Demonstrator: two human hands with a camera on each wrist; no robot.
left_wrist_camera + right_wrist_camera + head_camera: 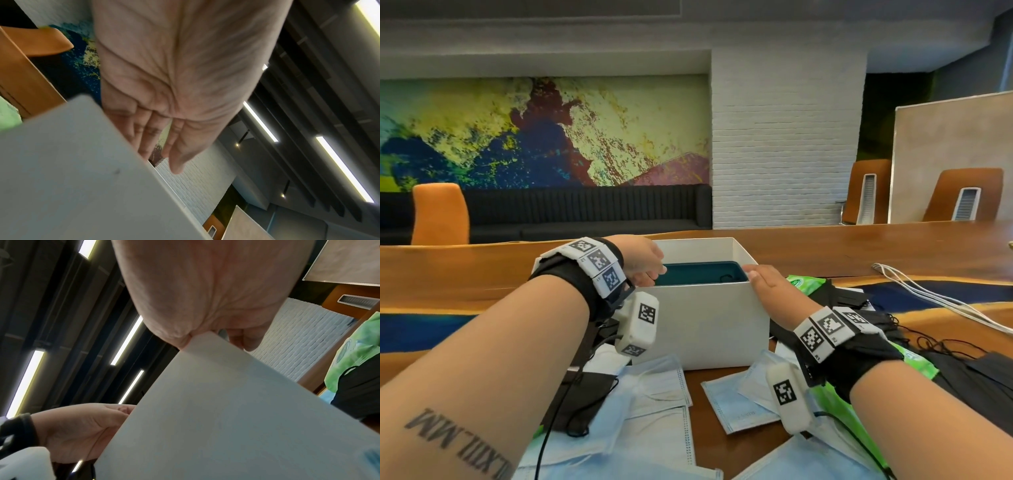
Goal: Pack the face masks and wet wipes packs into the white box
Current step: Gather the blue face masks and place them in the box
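Observation:
The open white box stands mid-table with a teal insert inside. My left hand holds the box's left rim: its fingers go behind the wall while the thumb stays on the near side. At the front right top corner my right hand grips the box, the corner wedged between thumb and fingers. Light blue face masks lie in front of the box. Black masks and green wet wipes packs lie to its right.
More blue masks, a black mask and a green pack lie under my forearms. A white cable runs across the table at the right. Orange chairs stand beyond the table's far edge.

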